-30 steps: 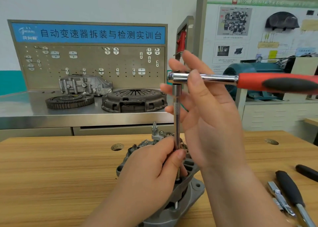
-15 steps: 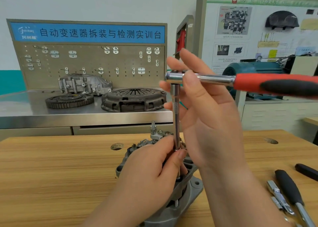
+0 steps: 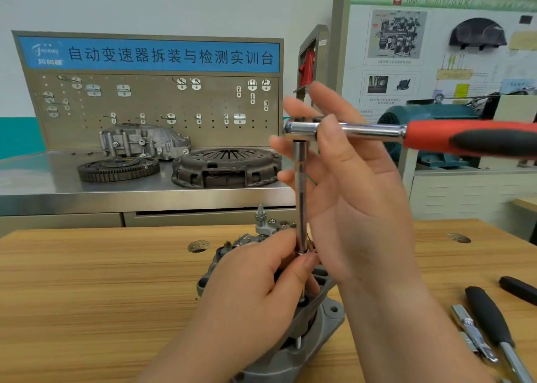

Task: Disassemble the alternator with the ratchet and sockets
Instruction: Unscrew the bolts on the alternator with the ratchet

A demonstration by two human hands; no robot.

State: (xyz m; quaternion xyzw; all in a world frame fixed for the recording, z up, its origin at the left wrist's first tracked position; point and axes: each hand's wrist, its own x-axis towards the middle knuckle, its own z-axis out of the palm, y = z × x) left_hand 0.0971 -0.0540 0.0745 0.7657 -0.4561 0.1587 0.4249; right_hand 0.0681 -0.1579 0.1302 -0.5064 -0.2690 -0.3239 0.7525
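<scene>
The grey alternator (image 3: 319,330) stands on the wooden table (image 3: 87,295), mostly hidden behind my hands. A chrome extension bar (image 3: 300,196) rises upright from it to the ratchet (image 3: 465,138), whose red and black handle points right. My left hand (image 3: 252,295) grips the bar's lower end where it meets the alternator; the socket is hidden under its fingers. My right hand (image 3: 357,202) pinches the ratchet head, thumb across the front of the shaft and straight fingers behind.
A black-handled tool (image 3: 491,321), a chrome piece (image 3: 470,333) and another black handle (image 3: 520,289) lie on the table at the right. A hole (image 3: 198,246) sits in the tabletop. On the steel bench behind are a clutch cover (image 3: 226,167), a ring gear (image 3: 117,169) and a housing (image 3: 142,141).
The ratchet head has shifted only slightly. Both hands keep the same holds and the alternator has not moved.
</scene>
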